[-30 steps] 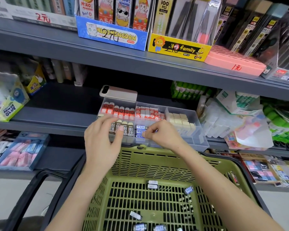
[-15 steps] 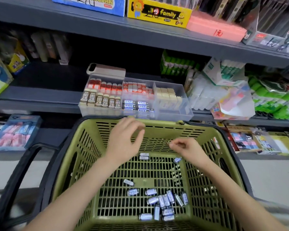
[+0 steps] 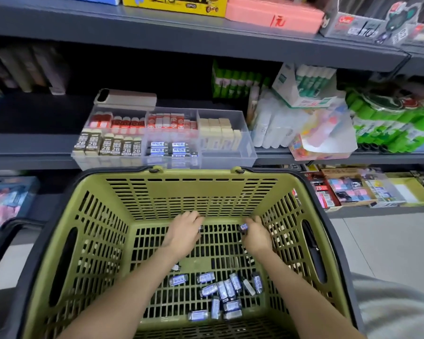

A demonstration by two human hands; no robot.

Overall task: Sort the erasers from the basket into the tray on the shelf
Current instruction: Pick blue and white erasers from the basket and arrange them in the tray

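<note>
Right hand (image 3: 257, 237) pinches a small blue-labelled rectangular eraser (image 3: 243, 227), left hand (image 3: 182, 232) curls onto another — more litter the green slotted plastic basket (image 3: 142, 192).

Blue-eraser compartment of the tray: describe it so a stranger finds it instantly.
On the grey middle shelf, beyond the green basket, sits a clear divided tray. Its front middle compartment holds blue-labelled erasers stacked flat, unlike the upright 2B erasers left of it and plain cream ones right.

Inside the olive-green slotted plastic basket (image 3: 216, 192), the right hand (image 3: 257, 238) pinches a small blue-labelled eraser (image 3: 244, 227). The left hand (image 3: 182, 237) curls beside it, grip unclear. Loose blue-labelled erasers (image 3: 220, 292) lie nearer. A clear compartmented plastic tray (image 3: 228, 155) sits on the grey shelf (image 3: 30, 148).
</note>
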